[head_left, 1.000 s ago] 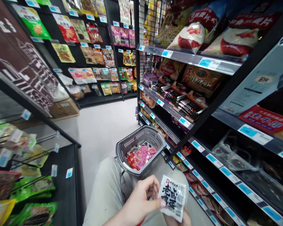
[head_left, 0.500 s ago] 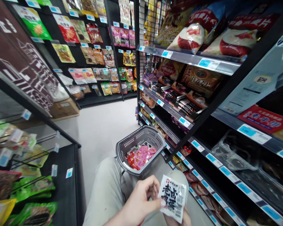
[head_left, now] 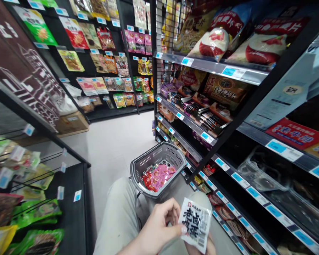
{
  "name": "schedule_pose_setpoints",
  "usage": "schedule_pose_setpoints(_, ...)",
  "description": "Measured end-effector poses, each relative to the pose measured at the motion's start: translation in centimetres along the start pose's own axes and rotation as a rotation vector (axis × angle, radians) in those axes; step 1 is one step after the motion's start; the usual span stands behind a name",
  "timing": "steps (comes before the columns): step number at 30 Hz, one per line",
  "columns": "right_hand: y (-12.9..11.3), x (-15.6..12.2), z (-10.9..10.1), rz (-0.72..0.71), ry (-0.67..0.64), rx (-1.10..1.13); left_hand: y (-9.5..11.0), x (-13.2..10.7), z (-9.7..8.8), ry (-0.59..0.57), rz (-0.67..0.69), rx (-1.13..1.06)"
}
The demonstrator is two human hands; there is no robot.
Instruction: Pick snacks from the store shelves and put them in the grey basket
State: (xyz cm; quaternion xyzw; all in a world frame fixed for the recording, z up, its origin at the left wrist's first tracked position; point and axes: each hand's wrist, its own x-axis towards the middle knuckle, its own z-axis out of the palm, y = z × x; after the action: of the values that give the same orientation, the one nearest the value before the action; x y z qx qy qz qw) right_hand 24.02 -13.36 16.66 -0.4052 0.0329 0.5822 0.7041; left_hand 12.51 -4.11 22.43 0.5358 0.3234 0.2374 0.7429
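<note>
My left hand (head_left: 159,228) is closed on a small white packet (head_left: 196,223) with black characters, its thumb pressed on the packet's left edge. Only a sliver of my right hand (head_left: 211,249) shows under the packet at the bottom edge, holding it from below. I am crouched, with my knees in light trousers (head_left: 119,216) below the hands. Just beyond my knees a grey plastic basket (head_left: 146,162) stands on the floor, with pink packets (head_left: 161,175) and red packets (head_left: 146,180) inside.
Black shelving (head_left: 215,67) with blue price tags runs along the right, stocked with bags and boxes; clear bins (head_left: 263,173) sit on its lower shelves. A rack of hanging green snack bags (head_left: 34,212) is at the left. A cardboard box (head_left: 73,122) stands at the aisle's far end.
</note>
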Motion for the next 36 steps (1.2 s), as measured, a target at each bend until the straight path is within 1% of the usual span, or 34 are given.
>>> schedule_pose_setpoints(4,0.0,-0.1,-0.3,-0.049,-0.013,-0.048,0.0,0.0,0.0,-0.005,0.0,-0.002)
schedule_pose_setpoints(9,0.1,0.0,-0.3,-0.014,0.021,-0.004,-0.1,0.1,0.0,0.008,-0.008,0.031)
schedule_pose_setpoints(11,0.1,0.0,-0.1,-0.025,0.032,0.002,-0.3,0.2,0.0,0.011,-0.007,0.051)
schedule_pose_setpoints(16,0.1,0.2,0.4,-0.067,-0.002,-0.039,-0.7,0.3,-0.3,0.017,0.006,0.088)
schedule_pose_setpoints(23,0.7,0.5,-0.7,-0.097,0.006,-0.09,-0.8,0.4,-0.4,0.012,0.002,0.096)
schedule_pose_setpoints(26,0.8,1.1,-0.9,-0.154,-0.003,-0.137,-1.3,0.6,-0.4,0.035,0.047,0.125)
schedule_pose_setpoints(28,0.6,1.8,-0.8,-0.244,-0.016,-0.23,-1.7,0.6,-0.4,0.067,0.118,0.182)
schedule_pose_setpoints(30,0.6,2.5,-0.8,-0.373,0.022,-0.378,-2.2,0.5,-0.4,0.034,0.152,0.213)
schedule_pose_setpoints(33,1.0,3.2,-1.1,-0.529,0.13,-0.631,-3.1,0.5,-0.3,-0.074,0.059,0.144)
schedule_pose_setpoints(34,1.3,3.3,-1.2,-0.566,0.148,-0.719,-3.6,0.7,-0.3,-0.081,0.032,0.118)
schedule_pose_setpoints(36,2.0,3.5,-1.6,-0.638,0.162,-0.89,-5.1,1.4,-0.6,-0.047,0.019,0.101)
